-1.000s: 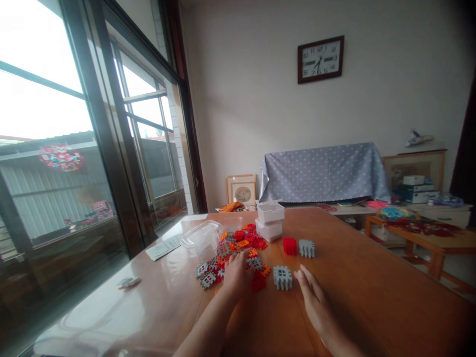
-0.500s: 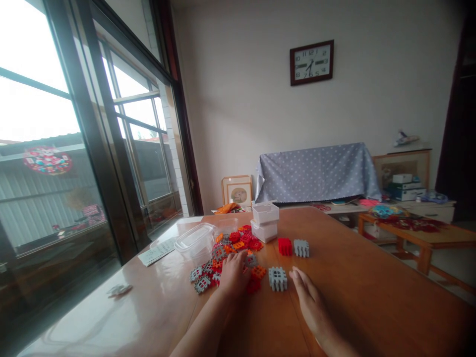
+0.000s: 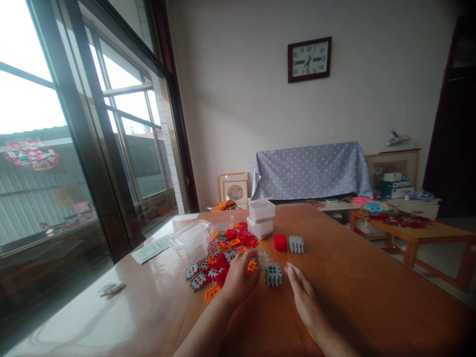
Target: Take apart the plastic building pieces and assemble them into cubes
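Note:
My left hand [image 3: 241, 277] reaches over the right side of a pile of interlocking plastic pieces [image 3: 223, 263] in red, orange and grey. Its fingers are apart, and an orange piece [image 3: 253, 266] shows between thumb and fingers. Just past the fingertips lies a loose light-grey piece [image 3: 264, 258]; whether they touch it I cannot tell. A stacked grey block [image 3: 273, 275] stands between my two hands. To its right my right hand [image 3: 305, 297] rests on its edge with fingers stretched, holding nothing. Farther back, a red stack [image 3: 280, 243] and another grey stack [image 3: 296, 244] stand side by side.
Two white plastic boxes [image 3: 261, 218] are stacked behind the pile. A clear container [image 3: 191, 240] and a paper sheet [image 3: 150, 249] lie to the left. A small plastic packet [image 3: 112, 288] is nearer the table's left edge. A low wooden bench [image 3: 416, 235] stands at right.
The light-grey piece has shifted right, toward the grey block, and my left hand has moved slightly right. An orange piece now shows beside my left forearm. The view has turned a little right.

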`<state>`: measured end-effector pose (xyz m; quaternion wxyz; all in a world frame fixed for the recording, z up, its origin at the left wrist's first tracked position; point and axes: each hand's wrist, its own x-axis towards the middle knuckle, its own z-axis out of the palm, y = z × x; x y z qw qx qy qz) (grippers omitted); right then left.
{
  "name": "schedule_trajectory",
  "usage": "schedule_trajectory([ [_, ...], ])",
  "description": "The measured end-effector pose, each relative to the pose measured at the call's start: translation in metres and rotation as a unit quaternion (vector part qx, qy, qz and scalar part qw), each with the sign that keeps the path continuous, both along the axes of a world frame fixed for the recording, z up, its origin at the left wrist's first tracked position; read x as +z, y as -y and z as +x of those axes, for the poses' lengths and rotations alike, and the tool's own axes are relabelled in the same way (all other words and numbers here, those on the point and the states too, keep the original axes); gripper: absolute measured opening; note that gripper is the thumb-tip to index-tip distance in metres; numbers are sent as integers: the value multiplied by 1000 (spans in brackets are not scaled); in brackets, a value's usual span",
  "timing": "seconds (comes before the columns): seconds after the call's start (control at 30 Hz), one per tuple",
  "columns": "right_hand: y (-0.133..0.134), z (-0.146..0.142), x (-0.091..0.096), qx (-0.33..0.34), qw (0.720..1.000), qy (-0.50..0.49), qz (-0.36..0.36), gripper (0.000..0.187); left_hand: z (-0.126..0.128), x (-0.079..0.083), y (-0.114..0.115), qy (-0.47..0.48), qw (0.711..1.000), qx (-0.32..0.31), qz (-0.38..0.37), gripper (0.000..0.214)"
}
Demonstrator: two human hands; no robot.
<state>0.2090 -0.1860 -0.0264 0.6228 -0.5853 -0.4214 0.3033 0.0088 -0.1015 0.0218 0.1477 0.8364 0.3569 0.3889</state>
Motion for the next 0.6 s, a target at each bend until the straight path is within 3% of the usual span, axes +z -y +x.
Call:
schedule_trajectory([
  [0.33,3,-3,7,2,1000,6,-3,69,14,-1,5,-13,998,-43,-52,45],
  [0.6,1,-2,2,-10,1000,4,8,69,20,-5,5,-19,994,-42,-95,60],
])
